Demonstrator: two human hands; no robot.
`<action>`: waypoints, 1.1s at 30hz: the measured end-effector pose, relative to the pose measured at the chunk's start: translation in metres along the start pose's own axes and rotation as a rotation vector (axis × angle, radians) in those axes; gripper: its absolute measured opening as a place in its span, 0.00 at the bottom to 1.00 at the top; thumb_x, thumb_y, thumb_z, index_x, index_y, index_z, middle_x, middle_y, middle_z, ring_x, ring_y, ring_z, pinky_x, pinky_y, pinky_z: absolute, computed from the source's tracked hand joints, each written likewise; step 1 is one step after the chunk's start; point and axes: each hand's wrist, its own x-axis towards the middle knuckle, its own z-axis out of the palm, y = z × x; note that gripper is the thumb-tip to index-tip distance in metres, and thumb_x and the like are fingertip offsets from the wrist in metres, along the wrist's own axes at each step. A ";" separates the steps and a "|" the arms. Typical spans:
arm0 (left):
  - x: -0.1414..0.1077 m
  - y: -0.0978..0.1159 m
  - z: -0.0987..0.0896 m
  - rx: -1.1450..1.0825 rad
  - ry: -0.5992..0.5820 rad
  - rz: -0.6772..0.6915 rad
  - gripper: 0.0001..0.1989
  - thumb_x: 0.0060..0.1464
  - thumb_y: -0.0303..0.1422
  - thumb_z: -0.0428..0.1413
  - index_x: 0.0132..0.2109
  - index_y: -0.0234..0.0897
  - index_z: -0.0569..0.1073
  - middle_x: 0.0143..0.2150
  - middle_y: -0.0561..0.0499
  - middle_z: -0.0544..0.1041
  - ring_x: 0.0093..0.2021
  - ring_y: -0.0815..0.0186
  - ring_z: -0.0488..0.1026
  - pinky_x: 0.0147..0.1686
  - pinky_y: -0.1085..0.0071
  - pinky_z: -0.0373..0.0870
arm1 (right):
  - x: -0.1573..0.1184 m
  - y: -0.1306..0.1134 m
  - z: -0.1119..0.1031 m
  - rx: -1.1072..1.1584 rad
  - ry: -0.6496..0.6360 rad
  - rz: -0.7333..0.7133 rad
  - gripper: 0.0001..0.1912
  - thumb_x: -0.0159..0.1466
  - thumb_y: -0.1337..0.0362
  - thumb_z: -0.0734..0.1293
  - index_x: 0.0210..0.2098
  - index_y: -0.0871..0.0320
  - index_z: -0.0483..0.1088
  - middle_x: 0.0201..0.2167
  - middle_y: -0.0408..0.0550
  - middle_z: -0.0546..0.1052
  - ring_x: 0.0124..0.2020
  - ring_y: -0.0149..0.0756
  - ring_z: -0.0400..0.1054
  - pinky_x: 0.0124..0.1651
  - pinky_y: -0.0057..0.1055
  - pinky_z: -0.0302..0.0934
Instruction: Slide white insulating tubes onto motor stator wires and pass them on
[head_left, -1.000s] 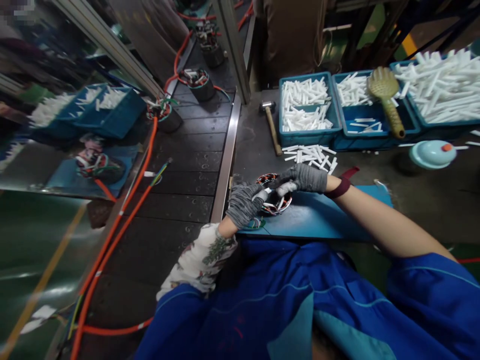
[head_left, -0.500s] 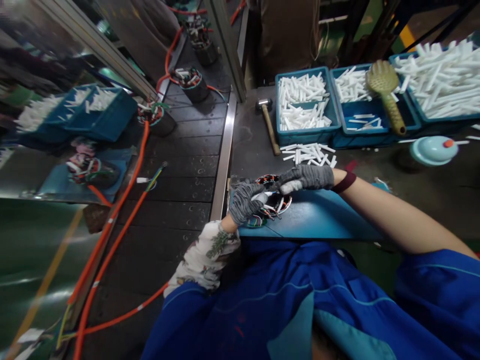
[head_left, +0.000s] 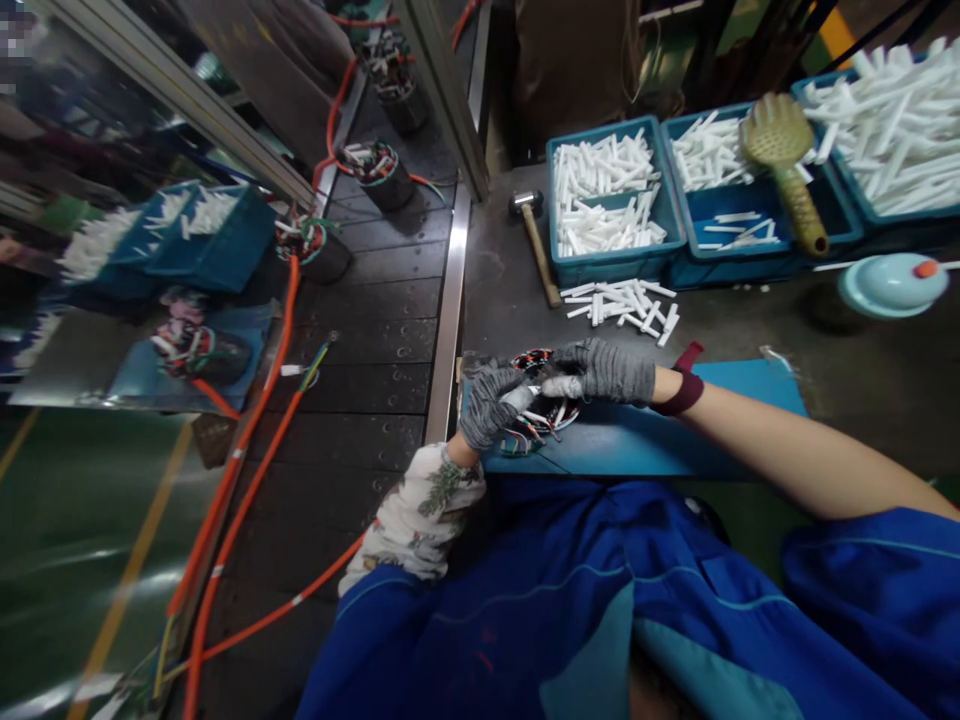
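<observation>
Working on round motor stator with coloured wire windings (head_left: pixel 541 400), sitting on blue mat's (head_left: pixel 675 430) nine-o'clock edge. Grey-gloved left hand (head_left: pixel 489 402) clenching on stator's rim; grey-gloved right hand (head_left: pixel 600 370) pinching small white sleeve (head_left: pixel 534 389). Steadying rim, feeding sleeve straight.

A single head-worn camera is looking forward and steeply down from above the person's chest, sitting close over the bench (head_left: pixel 750 330). It is taking in the conveyor (head_left: pixel 375 330) to the left and the blue bins (head_left: pixel 611 265) at the far edge.
</observation>
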 end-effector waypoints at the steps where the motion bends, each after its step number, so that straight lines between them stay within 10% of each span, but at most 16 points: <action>1: 0.001 -0.001 0.001 -0.012 -0.002 -0.026 0.13 0.61 0.43 0.56 0.39 0.39 0.80 0.43 0.45 0.82 0.47 0.54 0.79 0.54 0.53 0.77 | 0.001 0.000 0.000 -0.012 -0.002 -0.004 0.25 0.66 0.44 0.67 0.40 0.61 0.79 0.34 0.47 0.81 0.34 0.35 0.71 0.37 0.30 0.63; 13: 0.010 0.028 -0.022 0.443 -0.148 0.193 0.17 0.57 0.46 0.53 0.29 0.41 0.77 0.30 0.46 0.77 0.39 0.53 0.74 0.55 0.48 0.70 | 0.006 0.007 0.005 -0.206 0.029 -0.026 0.23 0.67 0.46 0.67 0.42 0.59 0.81 0.33 0.47 0.81 0.33 0.37 0.71 0.38 0.30 0.61; 18: 0.016 0.043 -0.034 0.535 -0.317 0.093 0.17 0.66 0.43 0.50 0.37 0.42 0.80 0.32 0.48 0.79 0.35 0.58 0.74 0.44 0.61 0.71 | 0.010 0.009 0.015 -0.422 0.096 -0.092 0.19 0.71 0.52 0.63 0.45 0.59 0.81 0.36 0.52 0.82 0.35 0.38 0.71 0.39 0.30 0.59; 25: 0.027 0.053 -0.023 0.784 -0.412 0.053 0.20 0.65 0.49 0.53 0.39 0.39 0.81 0.32 0.43 0.80 0.36 0.51 0.75 0.44 0.54 0.71 | -0.008 0.011 -0.003 -0.801 0.050 -0.292 0.22 0.75 0.54 0.58 0.45 0.58 0.81 0.40 0.58 0.79 0.41 0.43 0.67 0.42 0.37 0.58; 33: 0.041 0.048 -0.009 0.645 -0.495 0.198 0.14 0.68 0.41 0.53 0.44 0.38 0.80 0.41 0.44 0.81 0.43 0.54 0.78 0.49 0.60 0.72 | -0.004 0.037 -0.010 -0.644 0.024 -0.462 0.24 0.76 0.54 0.54 0.49 0.60 0.78 0.46 0.57 0.79 0.46 0.44 0.69 0.51 0.42 0.64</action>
